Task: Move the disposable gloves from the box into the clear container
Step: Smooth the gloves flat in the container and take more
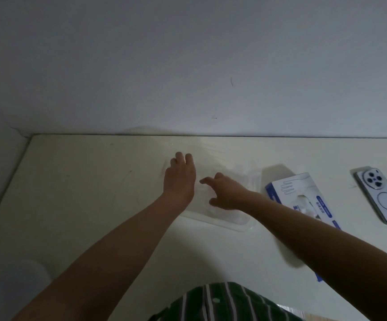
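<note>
At a white bench against a pale wall, a person's left hand is resting at the far left corner of the clear container, fingertips bent down; whether they are gripping its rim cannot be told. The right hand is reaching over the container's inside, fingers loosely spread, holding nothing visible. Just right, the glove box is lying flat, disposable gloves showing in its slot, a phone lying face down beyond.

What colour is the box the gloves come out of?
The glove box is white with blue edges and a blue label, seen in the head view.
</note>
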Demonstrator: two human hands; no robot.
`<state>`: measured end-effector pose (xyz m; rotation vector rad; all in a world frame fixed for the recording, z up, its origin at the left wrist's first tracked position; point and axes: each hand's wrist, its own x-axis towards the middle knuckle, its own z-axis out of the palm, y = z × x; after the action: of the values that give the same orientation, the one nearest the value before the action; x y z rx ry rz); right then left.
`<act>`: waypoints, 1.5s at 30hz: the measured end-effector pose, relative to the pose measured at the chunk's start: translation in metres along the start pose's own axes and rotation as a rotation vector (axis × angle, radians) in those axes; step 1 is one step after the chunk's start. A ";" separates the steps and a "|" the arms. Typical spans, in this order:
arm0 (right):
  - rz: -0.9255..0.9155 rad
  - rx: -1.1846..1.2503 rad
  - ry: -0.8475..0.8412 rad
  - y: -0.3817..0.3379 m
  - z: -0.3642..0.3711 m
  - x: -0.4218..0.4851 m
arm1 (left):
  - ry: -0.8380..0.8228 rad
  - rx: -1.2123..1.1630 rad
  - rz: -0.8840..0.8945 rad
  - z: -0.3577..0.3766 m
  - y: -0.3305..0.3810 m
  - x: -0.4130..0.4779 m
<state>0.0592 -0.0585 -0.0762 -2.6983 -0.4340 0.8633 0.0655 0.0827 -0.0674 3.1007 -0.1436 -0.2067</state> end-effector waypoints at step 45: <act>0.026 0.476 0.417 0.088 -0.080 -0.077 | 0.060 -0.389 0.026 -0.047 0.057 0.010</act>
<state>0.0648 -0.1804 -0.0044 -2.3471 -0.0834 0.3302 0.0764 0.0261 -0.0201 2.7134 -0.1241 -0.1225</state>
